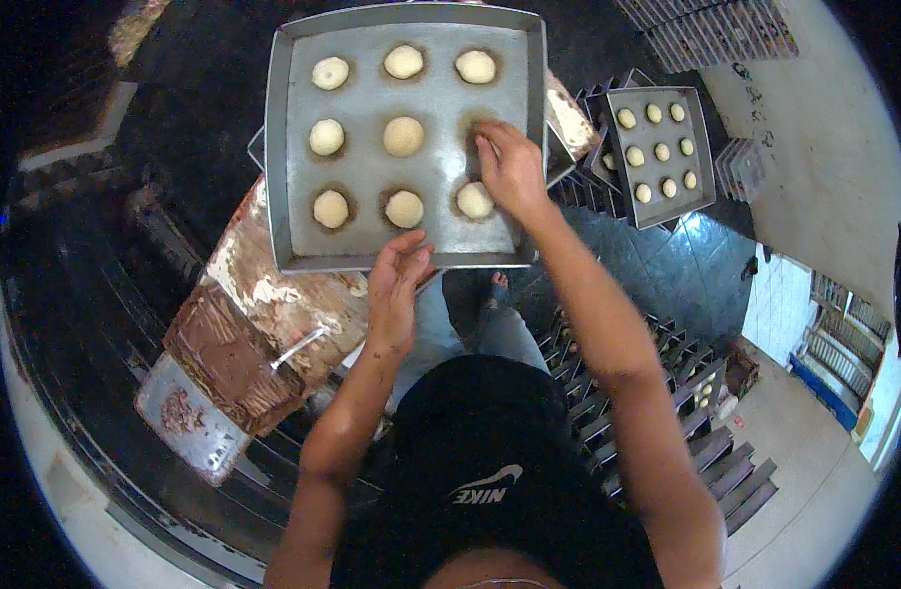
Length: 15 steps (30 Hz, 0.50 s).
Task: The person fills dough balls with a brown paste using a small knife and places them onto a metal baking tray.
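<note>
A square metal baking tray [362,103] lies in front of me with several pale round dough balls [404,136] set out in rows. My right hand [512,169] reaches over its right side, thumb and fingertips drawn together low over the middle spot of the right-hand row. Whatever they hold, if anything, is hidden by the hand. Just in front of that hand sits another dough ball [475,200]. At the tray's near rim, my left hand [399,285] rests with its fingers stretched out, holding nothing.
Right of the tray, a second tray [707,147] of dough balls tops a stack. Below left, a floury wooden board [273,255] adjoins a brown spread mass [229,348], a light-handled tool [298,348] and a metal pan [215,454] with crumbs. Stacked dark trays [701,393] stand lower right.
</note>
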Tool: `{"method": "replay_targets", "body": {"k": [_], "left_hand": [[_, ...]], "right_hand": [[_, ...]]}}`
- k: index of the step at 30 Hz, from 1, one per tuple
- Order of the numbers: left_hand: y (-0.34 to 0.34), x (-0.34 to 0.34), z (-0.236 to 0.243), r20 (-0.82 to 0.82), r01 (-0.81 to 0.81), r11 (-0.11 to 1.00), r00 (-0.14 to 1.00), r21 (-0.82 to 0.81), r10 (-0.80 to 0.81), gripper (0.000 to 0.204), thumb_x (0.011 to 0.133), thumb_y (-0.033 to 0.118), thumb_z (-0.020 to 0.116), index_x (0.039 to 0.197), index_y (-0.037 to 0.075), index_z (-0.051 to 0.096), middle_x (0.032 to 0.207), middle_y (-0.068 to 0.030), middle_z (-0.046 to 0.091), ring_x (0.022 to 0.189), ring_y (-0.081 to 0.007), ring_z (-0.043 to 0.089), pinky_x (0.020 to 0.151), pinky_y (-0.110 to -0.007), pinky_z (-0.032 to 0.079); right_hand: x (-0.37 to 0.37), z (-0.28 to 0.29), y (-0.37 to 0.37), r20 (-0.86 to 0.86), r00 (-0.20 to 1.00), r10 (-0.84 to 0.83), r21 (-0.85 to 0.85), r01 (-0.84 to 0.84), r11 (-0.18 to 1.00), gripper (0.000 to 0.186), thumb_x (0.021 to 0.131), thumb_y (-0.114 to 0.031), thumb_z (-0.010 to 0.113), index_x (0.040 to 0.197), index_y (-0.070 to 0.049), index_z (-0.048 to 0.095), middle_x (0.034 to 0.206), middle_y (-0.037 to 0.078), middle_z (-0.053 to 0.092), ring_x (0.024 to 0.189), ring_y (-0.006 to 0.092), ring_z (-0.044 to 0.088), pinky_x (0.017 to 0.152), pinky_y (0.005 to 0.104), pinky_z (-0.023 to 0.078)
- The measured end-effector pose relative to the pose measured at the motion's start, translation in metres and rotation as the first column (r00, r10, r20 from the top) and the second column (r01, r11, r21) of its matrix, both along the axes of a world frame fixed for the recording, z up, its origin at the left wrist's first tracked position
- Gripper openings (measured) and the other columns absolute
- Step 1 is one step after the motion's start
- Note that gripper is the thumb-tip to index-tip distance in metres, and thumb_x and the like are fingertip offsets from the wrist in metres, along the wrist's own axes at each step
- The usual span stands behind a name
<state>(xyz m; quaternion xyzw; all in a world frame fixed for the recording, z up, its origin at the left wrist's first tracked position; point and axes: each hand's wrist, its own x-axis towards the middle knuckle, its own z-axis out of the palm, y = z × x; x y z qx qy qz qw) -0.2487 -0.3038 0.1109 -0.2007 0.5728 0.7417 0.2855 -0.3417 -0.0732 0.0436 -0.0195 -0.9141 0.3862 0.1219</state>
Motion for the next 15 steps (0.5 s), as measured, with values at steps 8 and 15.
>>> {"method": "replay_targets", "body": {"k": [8, 15], "left_hand": [[-0.076, -0.045, -0.017, -0.122, -0.017, 0.999, 0.992, -0.038, 0.013, 0.029, 0.103, 0.017, 0.060, 0.129, 0.004, 0.059, 0.131, -0.0113, 0.064, 0.118, -0.0217, 0.062, 0.102, -0.036, 0.049], [-0.089, -0.044, -0.008, -0.145, -0.037, 0.999, 0.989, -0.033, 0.032, 0.029, 0.101, 0.012, 0.066, 0.127, 0.002, 0.059, 0.125, -0.0083, 0.065, 0.116, -0.0160, 0.061, 0.102, -0.031, 0.047]], "right_hand": [[-0.054, -0.038, -0.031, 0.256, 0.958, 0.128, 0.522, -0.249, 0.816, 0.073, 0.100, -0.042, 0.056, 0.152, 0.005, 0.039, 0.164, 0.023, 0.031, 0.151, 0.0421, 0.029, 0.122, 0.0602, 0.025], [-0.067, 0.000, -0.052, 0.290, 0.940, 0.182, 0.409, -0.293, 0.864, 0.061, 0.093, -0.053, 0.064, 0.122, 0.001, 0.065, 0.129, 0.021, 0.060, 0.127, 0.0398, 0.052, 0.101, 0.0591, 0.041]]}}
